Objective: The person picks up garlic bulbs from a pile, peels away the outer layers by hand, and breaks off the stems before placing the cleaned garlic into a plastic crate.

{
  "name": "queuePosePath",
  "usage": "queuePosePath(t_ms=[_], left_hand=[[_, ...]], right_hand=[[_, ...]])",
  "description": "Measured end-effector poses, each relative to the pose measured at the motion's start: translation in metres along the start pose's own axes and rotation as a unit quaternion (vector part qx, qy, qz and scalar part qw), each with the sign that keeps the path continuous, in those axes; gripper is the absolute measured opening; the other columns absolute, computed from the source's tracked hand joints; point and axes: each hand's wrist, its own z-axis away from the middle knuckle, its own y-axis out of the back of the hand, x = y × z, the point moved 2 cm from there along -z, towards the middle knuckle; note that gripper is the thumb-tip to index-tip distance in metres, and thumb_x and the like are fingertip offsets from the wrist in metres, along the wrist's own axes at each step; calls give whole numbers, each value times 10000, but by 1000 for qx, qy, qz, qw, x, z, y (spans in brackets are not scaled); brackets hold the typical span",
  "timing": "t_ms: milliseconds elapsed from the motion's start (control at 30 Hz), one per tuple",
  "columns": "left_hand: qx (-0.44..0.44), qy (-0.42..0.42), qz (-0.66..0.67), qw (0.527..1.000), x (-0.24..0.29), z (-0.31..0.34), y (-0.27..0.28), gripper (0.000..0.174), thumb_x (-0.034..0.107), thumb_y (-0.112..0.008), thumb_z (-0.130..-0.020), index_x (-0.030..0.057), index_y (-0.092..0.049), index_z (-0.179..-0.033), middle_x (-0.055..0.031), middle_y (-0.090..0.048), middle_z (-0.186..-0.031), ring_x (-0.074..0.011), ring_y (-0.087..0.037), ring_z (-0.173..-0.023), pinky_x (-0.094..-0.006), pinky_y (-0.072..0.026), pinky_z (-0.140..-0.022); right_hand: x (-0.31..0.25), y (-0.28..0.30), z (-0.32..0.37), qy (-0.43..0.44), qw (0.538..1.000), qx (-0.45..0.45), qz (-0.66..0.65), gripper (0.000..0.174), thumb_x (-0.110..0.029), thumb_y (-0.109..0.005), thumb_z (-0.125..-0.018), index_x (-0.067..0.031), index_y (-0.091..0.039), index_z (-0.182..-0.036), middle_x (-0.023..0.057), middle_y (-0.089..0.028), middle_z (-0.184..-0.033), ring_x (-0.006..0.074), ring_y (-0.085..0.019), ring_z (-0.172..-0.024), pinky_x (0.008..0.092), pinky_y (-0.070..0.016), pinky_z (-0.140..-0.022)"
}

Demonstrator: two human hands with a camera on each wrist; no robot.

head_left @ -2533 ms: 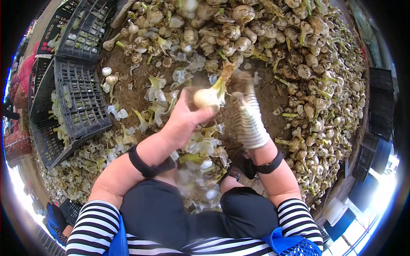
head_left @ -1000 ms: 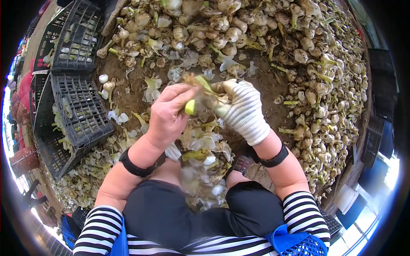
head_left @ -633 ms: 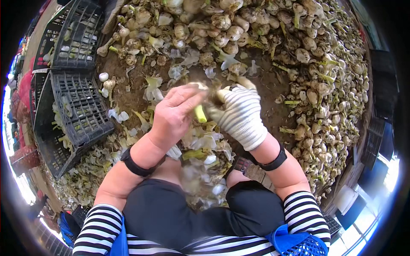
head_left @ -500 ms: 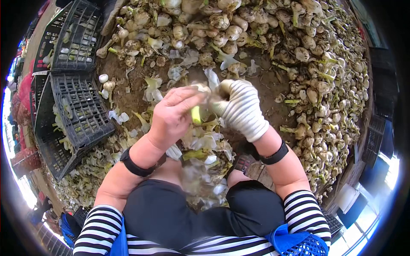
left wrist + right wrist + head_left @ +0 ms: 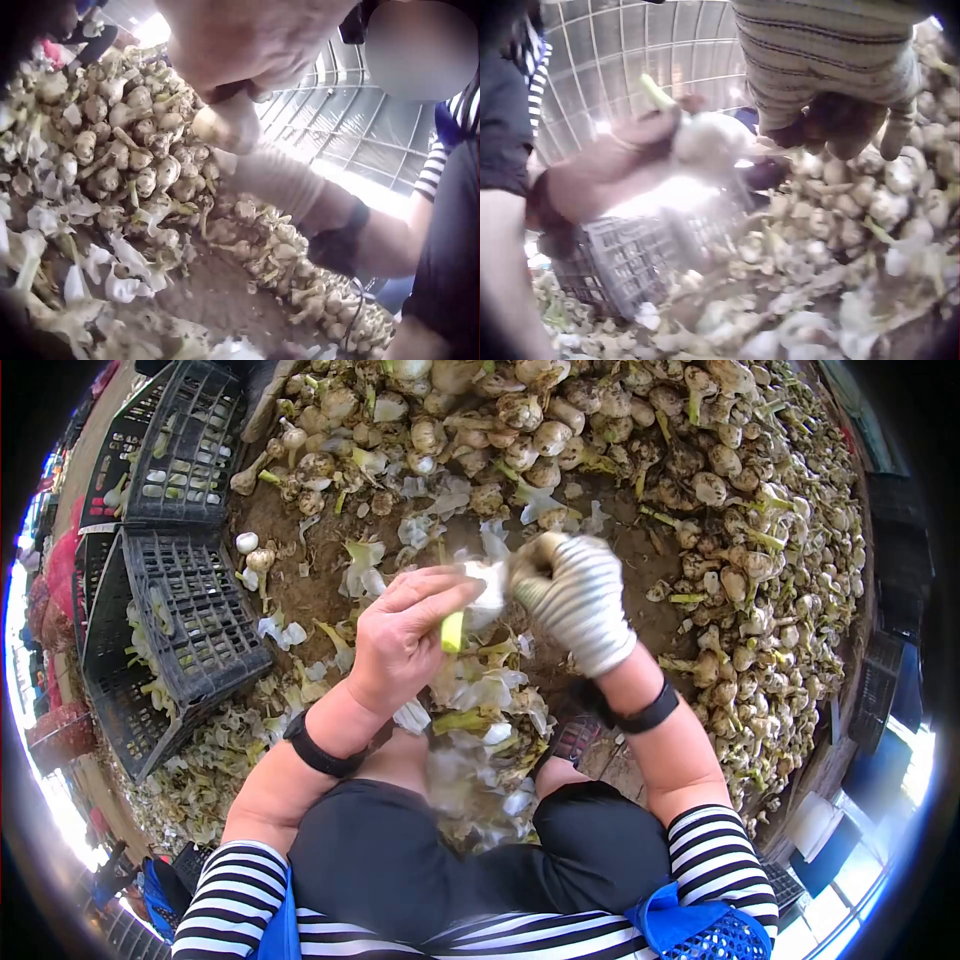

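My bare left hand (image 5: 402, 632) holds a garlic bulb (image 5: 488, 592) by its neck, with the cut green stem (image 5: 452, 632) poking out below the fingers. The bulb looks white and smooth, slightly blurred. Close to its right side is my right hand (image 5: 578, 600), in a striped white knit glove, fingers curled. In the right wrist view, a pale strip of garlic skin (image 5: 771, 148) runs from the bulb to the gloved fingers. The left wrist view has the bulb below the left hand (image 5: 259, 37), the glove right behind it and blurred.
A large heap of soiled garlic (image 5: 740, 560) curves around the back and right. Black plastic crates (image 5: 195, 615) stand at the left, holding trimmed garlic. Peeled skins (image 5: 470, 695) litter the ground between the legs. Two bulbs (image 5: 258, 560) lie near the crates.
The bulb has turned in the left hand from stem up to stem down. Brown outer skin between the hands has given way to a white surface. The right hand has shifted slightly up.
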Motion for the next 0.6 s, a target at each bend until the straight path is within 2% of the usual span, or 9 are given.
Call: queuePosePath(t_ms=[100,167,233,267,300,400,433,500,600], left_hand=[[29,47,96,994,6,-2,7,304,-26,-643,-732,12,-646,-1033,-125,-629,-1022,-281,-589,-1011,-348,-457,-885],[38,103,126,986,1,-2,12,309,-23,-646,-736,7,-640,-1043,-131,-622,-1036,-287,-579,-1038,-352,-454,-895],[28,30,83,996,-4,-3,13,299,-25,-644,-739,19,-646,-1034,-126,-620,-1041,-295,-573,-1047,-358,-451,-900],[28,0,55,998,-2,-3,10,292,-40,-636,-738,43,-657,-1017,-117,-618,-1027,-296,-582,-1020,-362,-465,-885],[26,-2,57,998,-2,-4,10,292,-40,-636,-738,43,-657,-1017,-117,-618,-1027,-296,-582,-1020,-362,-465,-885],[-23,-147,-61,987,8,-8,8,309,-42,-655,-674,57,-671,-965,-79,-599,-951,-284,-604,-955,-356,-521,-811],[-25,-147,-59,987,9,-9,10,309,-42,-655,-674,57,-671,-965,-79,-599,-951,-284,-604,-955,-356,-521,-811],[-64,-213,-80,972,12,-6,11,329,-39,-653,-622,58,-671,-937,-59,-588,-940,-271,-611,-931,-346,-545,-783],[-95,-229,-75,966,12,3,12,341,36,-618,-633,51,-661,-970,-45,-593,-977,-254,-603,-967,-336,-524,-844]], right_hand=[[64,-12,0,-175,963,-137,150,164,-139,-684,-700,-16,-643,-800,166,-642,-742,281,-624,-681,347,-491,-641],[67,-5,9,-156,965,-103,184,197,-137,-683,-707,-15,-651,-859,161,-646,-777,275,-621,-718,339,-489,-660],[55,1,17,-141,964,-71,216,237,-134,-682,-714,-14,-660,-917,156,-649,-811,270,-619,-755,330,-488,-679],[41,6,14,-123,991,-39,36,275,-206,-695,-713,-26,-666,-919,146,-650,-808,277,-619,-722,324,-490,-680],[27,13,10,-100,985,-5,-144,321,-278,-708,-712,-37,-672,-922,137,-650,-805,284,-619,-690,317,-492,-681],[-23,32,-4,-34,984,-114,-131,252,-241,-697,-702,-62,-682,-878,121,-637,-723,266,-618,-673,330,-482,-634],[-22,25,-2,-6,988,-133,-82,250,-263,-694,-694,-64,-679,-845,135,-626,-690,280,-616,-657,347,-476,-603],[-18,18,0,-43,968,-203,-143,238,-263,-678,-696,-55,-667,-810,157,-619,-685,309,-609,-642,365,-479,-595],[-18,12,-4,-69,944,-270,-176,220,-248,-660,-701,-50,-657,-796,160,-614,-666,318,-608,-635,372,-481,-597]])
